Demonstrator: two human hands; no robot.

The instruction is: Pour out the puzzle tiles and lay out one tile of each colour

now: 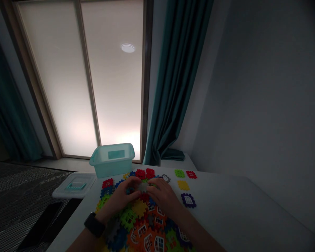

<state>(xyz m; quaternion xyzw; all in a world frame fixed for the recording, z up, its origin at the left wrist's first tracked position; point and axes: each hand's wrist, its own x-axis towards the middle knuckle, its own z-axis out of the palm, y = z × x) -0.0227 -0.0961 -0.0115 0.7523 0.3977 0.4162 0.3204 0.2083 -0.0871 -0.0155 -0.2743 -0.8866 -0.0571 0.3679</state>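
Observation:
My left hand [124, 196] and my right hand [163, 196] meet over a pile of coloured interlocking plastic tiles [144, 224] on a white table [238, 210]. Both hands pinch a small grey tile [142, 187] between their fingertips, fingers curled round it. A black watch [94, 225] sits on my left wrist. Loose tiles lie to the right: a green one [179, 173], a red one [191, 174], a yellow one [183, 185] and a purple one [188, 200].
A pale teal plastic bin [112, 160] stands at the table's far edge, its clear lid [75, 184] lying to the left. Behind are a bright window, teal curtains [173, 87] and a grey wall on the right. Dark floor lies left.

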